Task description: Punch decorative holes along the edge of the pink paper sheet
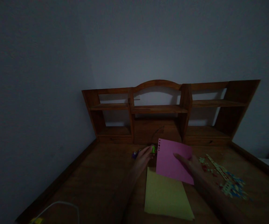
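Note:
The room is dim. My right hand [191, 166] holds a pink sheet of paper [171, 160] with punched holes along its left edge, thumb on top, lifted above a yellow sheet [166, 196] lying flat on the wooden desk [94, 183]. My left hand [143, 157] reaches forward, its fingers stretched to a small green object [153, 149] at the back of the desk. A small purple object [134, 154] lies just left of that hand.
A wooden shelf unit [159, 109] with open compartments stands at the desk's back against the wall. Scattered small coloured paper pieces [227, 182] lie on the right. A white cable [57, 207] curves at the front left. A thin dark wire [156, 132] runs down from the shelf.

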`<state>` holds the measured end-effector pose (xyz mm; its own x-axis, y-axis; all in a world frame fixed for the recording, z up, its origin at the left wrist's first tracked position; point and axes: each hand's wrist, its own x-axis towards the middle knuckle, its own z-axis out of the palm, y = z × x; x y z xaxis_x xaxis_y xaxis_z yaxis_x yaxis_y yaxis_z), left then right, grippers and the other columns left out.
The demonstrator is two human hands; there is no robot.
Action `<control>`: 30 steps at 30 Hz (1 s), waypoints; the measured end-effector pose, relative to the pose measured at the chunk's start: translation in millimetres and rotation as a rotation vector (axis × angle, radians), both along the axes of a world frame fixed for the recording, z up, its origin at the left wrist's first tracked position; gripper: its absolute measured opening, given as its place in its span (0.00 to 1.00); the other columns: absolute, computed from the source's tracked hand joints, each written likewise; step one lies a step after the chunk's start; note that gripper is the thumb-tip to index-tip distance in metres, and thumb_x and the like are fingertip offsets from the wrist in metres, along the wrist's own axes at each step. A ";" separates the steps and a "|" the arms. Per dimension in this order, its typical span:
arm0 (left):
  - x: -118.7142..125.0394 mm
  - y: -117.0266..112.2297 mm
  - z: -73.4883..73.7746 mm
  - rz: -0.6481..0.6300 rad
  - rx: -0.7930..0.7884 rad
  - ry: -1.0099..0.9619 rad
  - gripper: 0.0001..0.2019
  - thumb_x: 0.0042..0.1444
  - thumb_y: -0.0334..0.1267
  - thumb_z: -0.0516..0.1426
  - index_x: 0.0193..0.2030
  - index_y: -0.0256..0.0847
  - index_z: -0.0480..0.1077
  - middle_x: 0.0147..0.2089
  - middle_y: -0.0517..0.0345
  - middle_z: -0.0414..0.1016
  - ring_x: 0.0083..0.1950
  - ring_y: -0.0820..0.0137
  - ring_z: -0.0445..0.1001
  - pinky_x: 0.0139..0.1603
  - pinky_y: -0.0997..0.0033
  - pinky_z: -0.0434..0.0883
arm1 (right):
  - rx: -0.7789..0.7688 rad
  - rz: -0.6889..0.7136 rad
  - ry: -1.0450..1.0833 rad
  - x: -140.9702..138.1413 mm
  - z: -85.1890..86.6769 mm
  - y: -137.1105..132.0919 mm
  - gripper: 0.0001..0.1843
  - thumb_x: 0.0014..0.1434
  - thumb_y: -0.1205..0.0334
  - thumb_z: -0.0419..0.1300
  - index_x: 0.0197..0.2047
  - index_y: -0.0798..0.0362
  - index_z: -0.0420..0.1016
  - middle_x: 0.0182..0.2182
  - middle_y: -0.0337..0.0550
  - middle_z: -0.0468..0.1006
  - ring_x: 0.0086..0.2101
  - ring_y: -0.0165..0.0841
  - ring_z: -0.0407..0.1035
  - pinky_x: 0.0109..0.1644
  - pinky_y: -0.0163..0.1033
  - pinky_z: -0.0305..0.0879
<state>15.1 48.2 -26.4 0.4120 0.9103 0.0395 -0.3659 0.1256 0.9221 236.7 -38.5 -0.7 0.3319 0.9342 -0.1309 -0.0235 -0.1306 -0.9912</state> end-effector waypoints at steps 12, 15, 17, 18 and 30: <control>3.0 -3.1 -7.1 0.085 -0.101 0.001 0.25 0.45 0.51 0.62 0.46 0.36 0.68 0.44 0.51 0.72 0.35 0.78 0.69 0.31 0.79 0.64 | 0.049 0.056 -0.445 -0.3 2.1 -1.6 0.34 0.50 0.35 0.59 0.42 0.62 0.76 0.32 0.54 0.78 0.29 0.39 0.72 0.26 0.35 0.63; 1.9 -4.2 -5.7 0.038 -0.096 0.016 0.26 0.47 0.52 0.61 0.47 0.34 0.70 0.49 0.47 0.72 0.35 0.79 0.69 0.32 0.79 0.64 | 0.117 0.079 -0.572 1.2 0.7 -1.0 0.33 0.52 0.36 0.57 0.41 0.61 0.77 0.27 0.51 0.76 0.26 0.34 0.69 0.24 0.34 0.58; 1.1 -5.4 -4.9 0.014 -0.089 -0.007 0.26 0.47 0.50 0.62 0.49 0.33 0.71 0.53 0.45 0.71 0.38 0.76 0.71 0.37 0.77 0.67 | 0.165 0.053 -0.642 2.3 -1.8 0.1 0.33 0.53 0.36 0.56 0.42 0.60 0.77 0.24 0.48 0.75 0.24 0.32 0.66 0.23 0.33 0.55; 0.7 -6.1 -4.3 0.005 -0.082 -0.030 0.27 0.47 0.49 0.62 0.51 0.34 0.70 0.55 0.45 0.71 0.41 0.75 0.71 0.40 0.76 0.68 | 0.175 0.040 -0.665 3.0 -3.1 0.7 0.33 0.53 0.36 0.56 0.43 0.59 0.77 0.23 0.47 0.75 0.23 0.31 0.65 0.23 0.32 0.55; -0.8 -1.9 0.1 0.098 0.041 0.203 0.30 0.45 0.49 0.63 0.55 0.38 0.69 0.53 0.49 0.72 0.36 0.82 0.68 0.32 0.83 0.60 | 0.188 0.022 -0.667 6.4 -10.4 4.6 0.33 0.54 0.35 0.55 0.42 0.59 0.77 0.25 0.46 0.75 0.23 0.30 0.66 0.24 0.32 0.56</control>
